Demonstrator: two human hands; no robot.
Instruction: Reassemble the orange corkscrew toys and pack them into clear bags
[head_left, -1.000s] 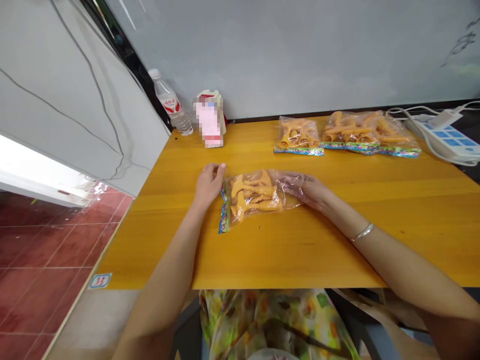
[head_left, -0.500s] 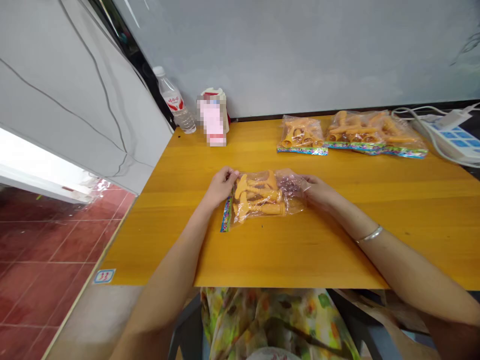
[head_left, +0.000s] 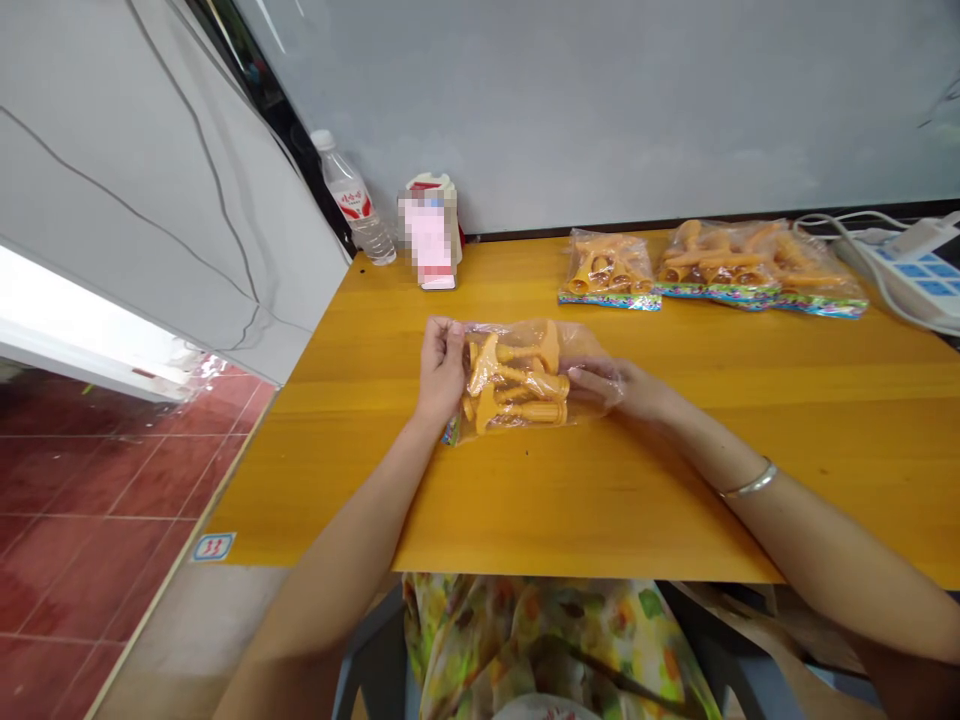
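A clear plastic bag of yellow-orange toy hammers [head_left: 521,380] lies between my hands, with a strip of coloured print showing at its lower left corner. My left hand [head_left: 442,368] is closed on the bag's left edge, thumb on top. At the other end, my right hand [head_left: 634,388] holds the loose plastic, its fingers seen through the film near the hammer handles. Whether those fingers are inside the bag or behind it I cannot tell. A silver bangle circles my right wrist.
Similar bags of orange pieces, one bag [head_left: 609,268] and an overlapping group [head_left: 750,262], lie along the back. A water bottle [head_left: 356,205] and a phone [head_left: 431,240] stand at back left. A power strip [head_left: 919,270] with white cables is at far right.
The bag's left end has been raised and tipped, and its printed strip is now mostly hidden. My left hand has moved up and closed more firmly. My right-hand fingers have shifted lower behind the plastic.
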